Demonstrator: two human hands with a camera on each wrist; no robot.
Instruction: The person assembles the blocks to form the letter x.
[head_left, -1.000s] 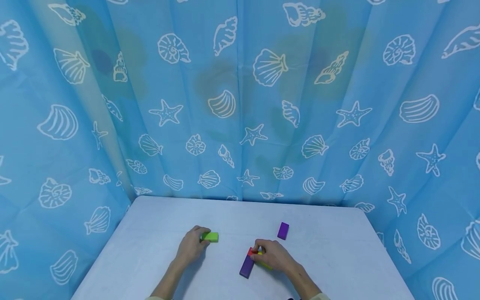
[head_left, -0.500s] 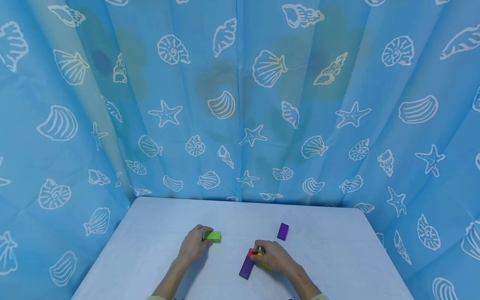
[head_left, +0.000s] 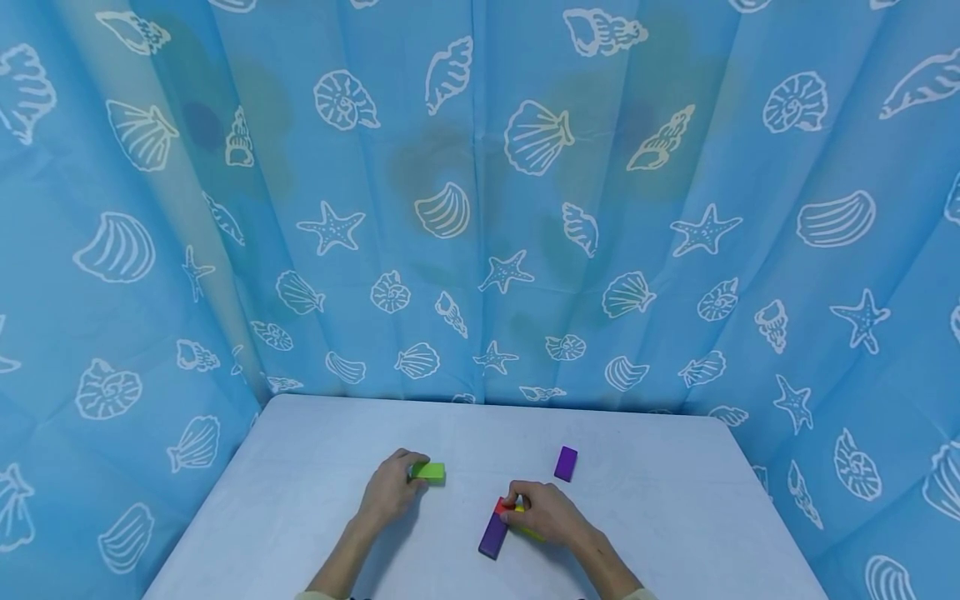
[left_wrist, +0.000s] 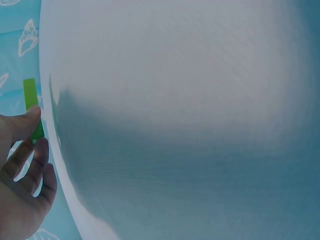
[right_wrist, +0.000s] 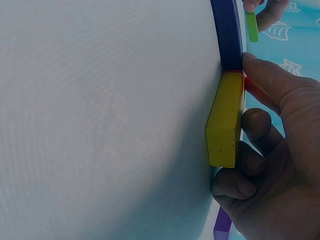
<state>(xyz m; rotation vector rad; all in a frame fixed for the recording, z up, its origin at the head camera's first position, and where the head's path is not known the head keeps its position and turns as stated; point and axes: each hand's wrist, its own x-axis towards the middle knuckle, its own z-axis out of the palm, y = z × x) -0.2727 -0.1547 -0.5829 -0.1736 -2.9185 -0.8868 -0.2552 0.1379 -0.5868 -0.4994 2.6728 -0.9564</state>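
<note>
My left hand (head_left: 390, 490) pinches one end of a lime-green block (head_left: 431, 472) between thumb and fingers, on the left of the white table. In the left wrist view the green block (left_wrist: 30, 95) sticks out past the thumb. To the right, my right hand (head_left: 551, 510) has its fingers curled at a small cluster of blocks. A red block (head_left: 501, 503) shows between thumb and fingers, mostly hidden. Against it, a dark purple block (head_left: 492, 535) lies towards the table's front. A yellow block (right_wrist: 225, 120) sits beside the red one, under the right hand.
A lone violet block (head_left: 566, 463) lies behind the right hand on the white table (head_left: 645, 467). Blue curtains (head_left: 480, 208) printed with white shells and starfish hang behind the table and at both sides.
My left hand has shifted slightly right with the green block, towards the cluster. The right hand and the blocks at it have stayed put.
</note>
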